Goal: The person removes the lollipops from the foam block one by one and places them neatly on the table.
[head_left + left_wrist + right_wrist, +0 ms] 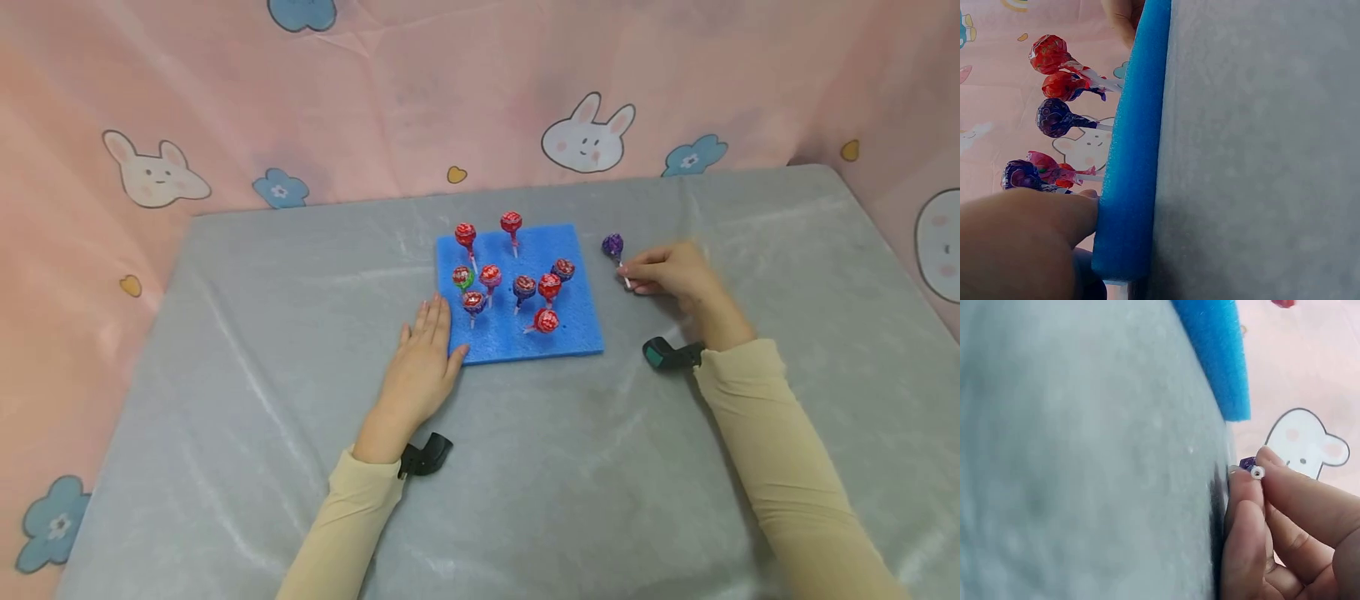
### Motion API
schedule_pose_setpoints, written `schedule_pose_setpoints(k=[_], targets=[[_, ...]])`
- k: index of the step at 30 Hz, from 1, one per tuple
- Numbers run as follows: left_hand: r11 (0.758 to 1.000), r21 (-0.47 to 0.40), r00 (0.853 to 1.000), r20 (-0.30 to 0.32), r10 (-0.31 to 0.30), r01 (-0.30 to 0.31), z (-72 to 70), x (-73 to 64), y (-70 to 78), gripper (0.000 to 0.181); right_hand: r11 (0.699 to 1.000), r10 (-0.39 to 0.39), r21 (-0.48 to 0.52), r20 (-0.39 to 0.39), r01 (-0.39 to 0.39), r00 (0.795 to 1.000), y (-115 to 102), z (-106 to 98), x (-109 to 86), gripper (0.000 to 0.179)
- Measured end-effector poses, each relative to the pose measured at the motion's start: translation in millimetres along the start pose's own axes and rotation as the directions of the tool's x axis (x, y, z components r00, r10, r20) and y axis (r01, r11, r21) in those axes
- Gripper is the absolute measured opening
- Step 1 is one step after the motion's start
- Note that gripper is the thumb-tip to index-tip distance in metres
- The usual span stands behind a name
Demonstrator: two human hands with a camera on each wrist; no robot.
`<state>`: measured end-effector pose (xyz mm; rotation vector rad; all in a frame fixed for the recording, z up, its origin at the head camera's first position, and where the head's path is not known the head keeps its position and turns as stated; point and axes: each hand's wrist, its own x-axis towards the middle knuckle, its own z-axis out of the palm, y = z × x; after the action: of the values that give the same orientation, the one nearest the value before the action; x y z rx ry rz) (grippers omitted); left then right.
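Observation:
A purple-wrapped lollipop (pixel 612 245) is pinched by its white stick between the thumb and fingers of my right hand (pixel 672 271), right of the blue foam board (pixel 577 342). In the right wrist view the end of that lollipop stick (pixel 1257 472) points at the camera, its purple wrapper mostly hidden behind the fingers. My left hand (pixel 422 367) lies with straight fingers along the board's left edge, the thumb at its front corner. Several lollipops in red, blue, pink and green wrappers stand in the foam, among them a red lollipop (pixel 512 222) at the back.
A grey cloth-covered table (pixel 262 375) lies under everything. Behind it hangs a pink curtain (pixel 420 100) with rabbits and flowers. One red lollipop (pixel 546 321) near the board's front leans well over. Each wrist wears a black camera.

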<state>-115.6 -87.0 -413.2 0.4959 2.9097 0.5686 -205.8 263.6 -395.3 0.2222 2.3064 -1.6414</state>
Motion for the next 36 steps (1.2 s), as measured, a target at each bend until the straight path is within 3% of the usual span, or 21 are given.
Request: schedule_pose_setpoints(k=[4, 8, 13, 19, 23, 27, 30, 32, 36], targets=[[1.000, -0.004, 1.000, 0.001, -0.001, 0.001, 1.1, -0.1, 0.7, 0.066, 1.000, 0.004, 0.012, -0.007, -0.004, 1.000, 5, 1, -0.3, 0.018], [1.000, -0.007, 1.000, -0.003, 0.000, 0.000, 1.7, -0.3, 0.4, 0.066, 0.995, -0.017, -0.096, -0.045, 0.012, 0.999, 7, 5, -0.9, 0.008], [1.000, -0.011, 1.000, 0.001, 0.001, -0.001, 1.7, -0.9, 0.9, 0.066, 0.977, -0.059, -0.211, -0.091, 0.039, 0.994, 7, 10, -3.4, 0.023], [1.000, -0.014, 1.000, 0.003, 0.002, -0.002, 0.2, -1.3, 2.2, 0.065, 0.977, -0.079, -0.205, -0.106, 0.056, 0.991, 10, 10, -7.5, 0.027], [1.000, -0.017, 1.000, -0.004, 0.008, -0.008, -0.6, -0.8, 2.1, 0.066, 0.989, -0.089, -0.129, -0.102, 0.075, 0.991, 10, 6, -9.7, 0.021], [1.000, -0.020, 1.000, -0.007, 0.002, -0.002, -1.2, -0.8, 0.9, 0.066, 0.994, -0.075, 0.076, -0.098, 0.083, 0.992, 11, 3, -10.7, 0.005], [1.000, -0.017, 1.000, -0.006, -0.006, 0.006, -1.7, -1.0, -0.1, 0.066, 0.978, -0.064, 0.191, -0.108, 0.084, 0.992, 9, 2, -11.6, 0.009], [1.000, -0.016, 1.000, -0.006, -0.007, 0.007, -2.0, -1.0, -0.3, 0.065, 0.969, -0.058, 0.231, -0.118, 0.084, 0.991, 7, 2, -12.4, 0.012], [1.000, -0.016, 1.000, -0.005, -0.008, 0.008, -2.0, -0.7, -0.3, 0.065, 0.977, -0.081, 0.187, -0.127, 0.104, 0.989, 1, 3, -15.7, 0.010]])
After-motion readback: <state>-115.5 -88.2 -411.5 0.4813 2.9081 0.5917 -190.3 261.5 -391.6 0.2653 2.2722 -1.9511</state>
